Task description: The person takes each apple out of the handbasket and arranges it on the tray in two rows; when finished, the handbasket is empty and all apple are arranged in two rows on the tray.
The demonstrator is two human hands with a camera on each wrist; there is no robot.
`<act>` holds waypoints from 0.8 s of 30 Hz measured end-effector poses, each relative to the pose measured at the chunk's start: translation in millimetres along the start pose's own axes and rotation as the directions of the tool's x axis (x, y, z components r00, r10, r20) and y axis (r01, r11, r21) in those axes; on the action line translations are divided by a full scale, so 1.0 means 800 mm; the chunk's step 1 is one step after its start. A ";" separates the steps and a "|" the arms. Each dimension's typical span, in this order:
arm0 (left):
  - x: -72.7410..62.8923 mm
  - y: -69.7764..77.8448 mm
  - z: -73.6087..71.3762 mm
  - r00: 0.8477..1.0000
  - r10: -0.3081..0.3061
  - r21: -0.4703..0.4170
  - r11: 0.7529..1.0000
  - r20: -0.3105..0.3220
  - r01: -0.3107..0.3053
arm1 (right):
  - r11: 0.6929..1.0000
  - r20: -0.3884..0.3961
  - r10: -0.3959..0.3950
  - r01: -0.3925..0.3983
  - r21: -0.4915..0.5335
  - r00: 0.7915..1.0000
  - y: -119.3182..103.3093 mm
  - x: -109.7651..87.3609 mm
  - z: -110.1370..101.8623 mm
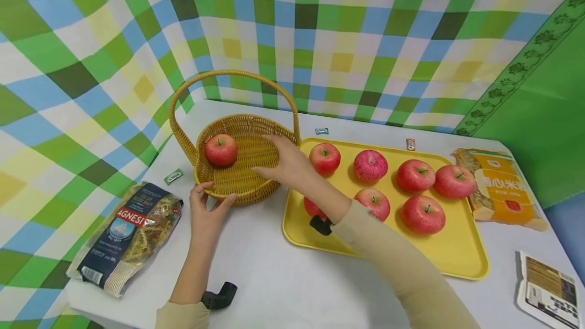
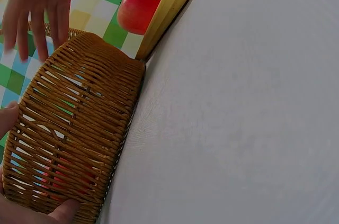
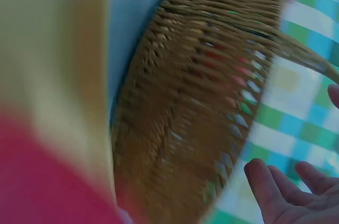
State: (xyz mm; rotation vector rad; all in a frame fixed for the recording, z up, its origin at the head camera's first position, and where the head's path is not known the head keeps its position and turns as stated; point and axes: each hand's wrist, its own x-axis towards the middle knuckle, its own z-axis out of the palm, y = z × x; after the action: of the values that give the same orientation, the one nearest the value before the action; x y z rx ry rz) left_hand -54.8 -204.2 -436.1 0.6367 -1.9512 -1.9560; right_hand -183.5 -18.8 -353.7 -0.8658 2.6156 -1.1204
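Note:
A wicker basket [image 1: 256, 194] with a tall arched handle [image 1: 233, 72] stands at the back left of the table. One red apple [image 1: 221, 150] lies inside it, at the left. My left hand [image 1: 207, 212] holds the basket's front rim. In the left wrist view a finger [image 2: 66, 211] of it lies along the woven outer wall. Over the right part of the basket is my right hand [image 1: 288, 161], fingers spread and holding nothing. Right of the basket, several red apples [image 1: 423, 215] sit on a yellow tray [image 1: 448, 253]; my right forearm partly hides one.
A pasta bag [image 1: 130, 235] lies left of my left hand. Beyond the tray's right end is an orange food packet [image 1: 507, 192], with a brown and white pouch [image 1: 548, 288] nearer the front. Small wrapped sweets lie about, a green one [image 1: 173, 176] by the basket. A checked cloth hangs behind.

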 end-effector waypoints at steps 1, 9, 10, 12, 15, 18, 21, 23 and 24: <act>0.000 0.000 0.000 1.000 0.003 -0.001 1.000 0.001 -0.003 | 1.000 0.012 -0.004 0.004 -0.014 1.000 -0.005 0.014 0.013; -0.002 0.003 0.001 1.000 0.006 -0.010 1.000 0.000 -0.006 | 0.997 0.076 0.076 -0.076 -0.003 0.994 -0.029 0.085 0.089; -0.002 0.003 0.002 1.000 0.008 -0.009 1.000 0.000 -0.008 | 0.996 0.074 0.090 -0.090 -0.004 0.993 -0.030 0.090 0.093; -0.001 0.003 0.005 1.000 0.009 -0.005 1.000 0.004 -0.009 | 0.994 0.066 0.110 -0.110 -0.010 0.992 -0.028 0.100 0.101; 0.000 0.001 0.006 1.000 0.015 -0.001 1.000 0.007 -0.015 | 0.990 0.051 0.139 -0.139 0.003 0.989 -0.027 0.113 0.110; 0.000 0.000 0.006 1.000 0.019 0.000 1.000 0.006 -0.019 | 0.988 0.033 0.157 -0.157 -0.001 0.987 -0.028 0.124 0.117; -0.001 0.000 0.004 1.000 0.019 0.008 1.000 0.005 -0.019 | 0.986 0.023 0.165 -0.164 -0.024 0.986 -0.030 0.131 0.123; -0.002 0.001 0.001 1.000 0.012 0.016 1.000 0.001 -0.012 | 0.987 0.017 0.156 -0.155 -0.046 0.988 -0.033 0.134 0.125; -0.002 0.001 0.000 1.000 0.013 0.022 1.000 -0.001 -0.013 | 0.987 0.015 0.151 -0.150 -0.056 0.988 -0.034 0.134 0.126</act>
State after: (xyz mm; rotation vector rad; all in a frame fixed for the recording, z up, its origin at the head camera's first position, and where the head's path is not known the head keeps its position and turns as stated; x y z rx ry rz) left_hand -53.3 -203.5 -435.5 0.6291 -1.9731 -1.9287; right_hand -222.6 -156.6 -397.3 -0.6724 2.6559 -1.0010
